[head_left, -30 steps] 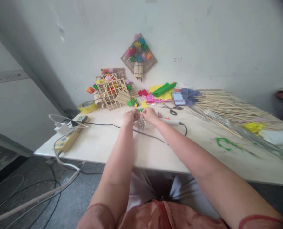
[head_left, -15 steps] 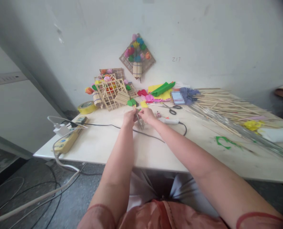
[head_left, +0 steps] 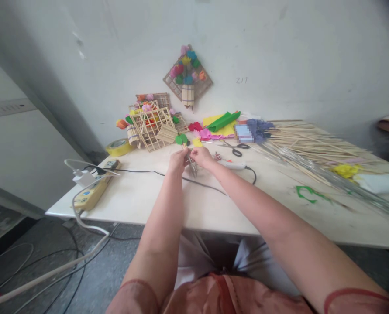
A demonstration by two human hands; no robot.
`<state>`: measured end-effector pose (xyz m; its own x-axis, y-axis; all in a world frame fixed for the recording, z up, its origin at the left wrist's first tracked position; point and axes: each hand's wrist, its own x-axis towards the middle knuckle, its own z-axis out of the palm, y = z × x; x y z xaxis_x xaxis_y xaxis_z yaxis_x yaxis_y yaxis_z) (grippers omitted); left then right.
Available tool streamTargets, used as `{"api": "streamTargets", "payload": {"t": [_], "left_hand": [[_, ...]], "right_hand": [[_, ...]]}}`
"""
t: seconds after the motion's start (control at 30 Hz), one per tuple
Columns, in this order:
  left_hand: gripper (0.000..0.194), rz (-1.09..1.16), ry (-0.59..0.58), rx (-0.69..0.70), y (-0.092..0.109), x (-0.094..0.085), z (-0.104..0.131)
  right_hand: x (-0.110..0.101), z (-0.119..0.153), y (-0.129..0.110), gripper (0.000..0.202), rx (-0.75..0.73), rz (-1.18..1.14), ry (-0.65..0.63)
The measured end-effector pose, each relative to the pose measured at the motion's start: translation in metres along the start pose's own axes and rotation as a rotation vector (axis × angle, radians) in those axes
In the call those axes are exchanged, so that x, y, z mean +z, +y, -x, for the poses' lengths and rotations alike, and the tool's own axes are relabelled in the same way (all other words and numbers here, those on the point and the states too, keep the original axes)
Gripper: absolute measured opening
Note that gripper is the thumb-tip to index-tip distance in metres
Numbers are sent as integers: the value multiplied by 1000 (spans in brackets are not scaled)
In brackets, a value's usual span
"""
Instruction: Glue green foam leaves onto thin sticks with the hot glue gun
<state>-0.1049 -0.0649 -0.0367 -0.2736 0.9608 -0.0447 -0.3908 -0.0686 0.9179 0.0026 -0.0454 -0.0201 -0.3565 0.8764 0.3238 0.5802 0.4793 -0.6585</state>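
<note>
Over the middle of the table, my left hand is closed round a bundle of thin silvery stems, whose lower ends stick out below the fingers. Green paper leaves show just above this hand; I cannot tell whether they belong to the bundle. My right hand touches the bundle from the right with its fingers pinched together. What sits between those fingertips is too small to make out. A yellow paper piece lies just behind the right hand.
Stick lattices with paper flowers lean at the back left, near yellow tape and a power strip. Black-handled scissors and a white corded tool lie right of my hands. Bamboo sticks cover the back right.
Both hands stay in nearly the same place on the bundle. My right fingers have shifted very slightly, and the silvery ends have turned a little.
</note>
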Motion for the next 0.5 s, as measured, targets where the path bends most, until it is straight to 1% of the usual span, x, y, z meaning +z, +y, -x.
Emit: {"api": "streamTargets", "payload": {"t": [0.07,0.17,0.23,0.3,0.4,0.5], "left_hand": [[20,-17,-1,28,0,0,-1],[22,-18,36,89,2,-1,-1],[21,21,106,127,5,-1,-1],[18,80,196,145,8,-1,-1],[15,138,292,148,12,-1,0],[12,155,322,147,15,0,2]], "right_hand": [[-1,0,-1,13,-8,-24,-14],[-3,0,-2,15,19,-118,-83],[-6,-2,0,17,75,-198,-111],[-8,-4,6,17,141,-227,-89],[-9,-7,16,14,211,-126,-69],[-4,-7,21,13,206,63,-114]]}}
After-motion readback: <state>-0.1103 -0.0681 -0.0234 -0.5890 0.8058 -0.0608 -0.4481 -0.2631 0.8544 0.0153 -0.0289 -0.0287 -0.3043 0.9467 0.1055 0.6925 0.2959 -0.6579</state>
